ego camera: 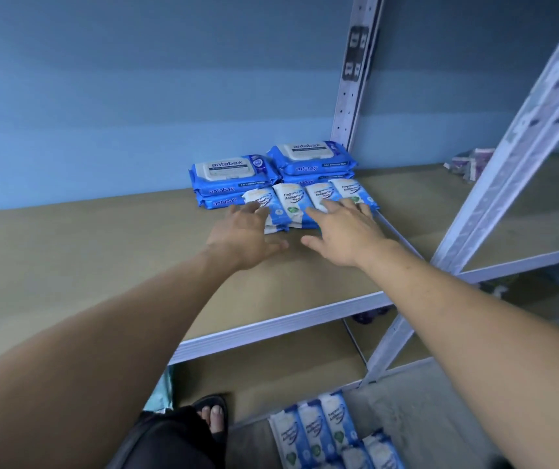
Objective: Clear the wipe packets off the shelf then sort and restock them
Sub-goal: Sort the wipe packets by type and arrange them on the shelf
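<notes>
A brown board shelf (102,252) edged in pale metal is seen from above, set against a blue wall (136,96). At its back right corner, just beside a perforated grey metal upright (349,106), two stacks of large blue antabax wipe packs (234,177) are placed side by side. Directly in front of them, touching their lower edges, a row of small white-and-blue wipe packets (291,201) is laid out, with further packets partly visible beneath the row. The left hand (244,231) is stretched forward with its fingers straight and slightly apart, the tips laid on the leftmost packet of the row; nothing is gripped. The right hand (346,231) is held flat with its fingers spread, resting on the packets at the right end of the row, the thumb held out to the side above the board. More small white-and-blue packets (325,431) are lined up on a grey surface lower down, at the bottom of the view. A foot in a black sandal (215,416) is visible below the shelf edge. Blurred purple items (471,164) lie on the neighbouring shelf to the right.
</notes>
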A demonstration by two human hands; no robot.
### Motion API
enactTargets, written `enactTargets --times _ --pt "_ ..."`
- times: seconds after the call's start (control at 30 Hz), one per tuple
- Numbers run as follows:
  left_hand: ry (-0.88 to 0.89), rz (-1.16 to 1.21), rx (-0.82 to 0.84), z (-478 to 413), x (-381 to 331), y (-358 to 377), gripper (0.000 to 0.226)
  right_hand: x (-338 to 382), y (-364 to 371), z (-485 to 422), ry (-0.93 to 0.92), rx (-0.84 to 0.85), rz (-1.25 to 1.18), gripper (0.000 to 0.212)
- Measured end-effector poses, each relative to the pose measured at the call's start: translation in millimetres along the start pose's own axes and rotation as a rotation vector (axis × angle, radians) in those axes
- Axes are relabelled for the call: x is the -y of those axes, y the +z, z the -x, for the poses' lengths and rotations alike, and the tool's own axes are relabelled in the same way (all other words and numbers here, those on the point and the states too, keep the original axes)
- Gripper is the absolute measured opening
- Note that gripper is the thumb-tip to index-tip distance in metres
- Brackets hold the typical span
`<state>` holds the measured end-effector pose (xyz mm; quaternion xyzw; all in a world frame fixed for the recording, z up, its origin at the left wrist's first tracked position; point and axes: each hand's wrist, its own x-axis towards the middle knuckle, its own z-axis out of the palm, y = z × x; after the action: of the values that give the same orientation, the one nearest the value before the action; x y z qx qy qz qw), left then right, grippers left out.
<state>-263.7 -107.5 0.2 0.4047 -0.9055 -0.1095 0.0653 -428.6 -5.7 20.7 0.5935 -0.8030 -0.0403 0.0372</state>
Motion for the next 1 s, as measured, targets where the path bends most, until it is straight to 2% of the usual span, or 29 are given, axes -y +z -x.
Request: enactTargets --times 0.27,0.5,0.63,0.8,1.0 --pt "0.178 -0.219 -0.034 76.6 -59.7 -26.0 0.072 -3.4 -31.0 92.3 0.051 0.061 -0.008 0.057" --pt "0.275 -0.247 -0.027 129.0 -98.3 -15.0 0.062 -10.2 -27.2 161.5 0.106 0.085 -0.047 0.054" --pt "0.315 -0.257 -0.020 155.1 -108.2 9.6 0.054 -12.3 0.5 192.5 0.126 0.099 -0.093 0.052" --pt "0.343 -0.289 0.100 172.8 -110.3 53.9 0.056 -16.7 49.5 218.2 0.145 0.199 -0.133 0.059" --pt "0.301 -0.289 0.243 184.3 -96.7 122.3 0.053 -22.1 116.8 239.4 0.171 0.332 -0.189 0.057"
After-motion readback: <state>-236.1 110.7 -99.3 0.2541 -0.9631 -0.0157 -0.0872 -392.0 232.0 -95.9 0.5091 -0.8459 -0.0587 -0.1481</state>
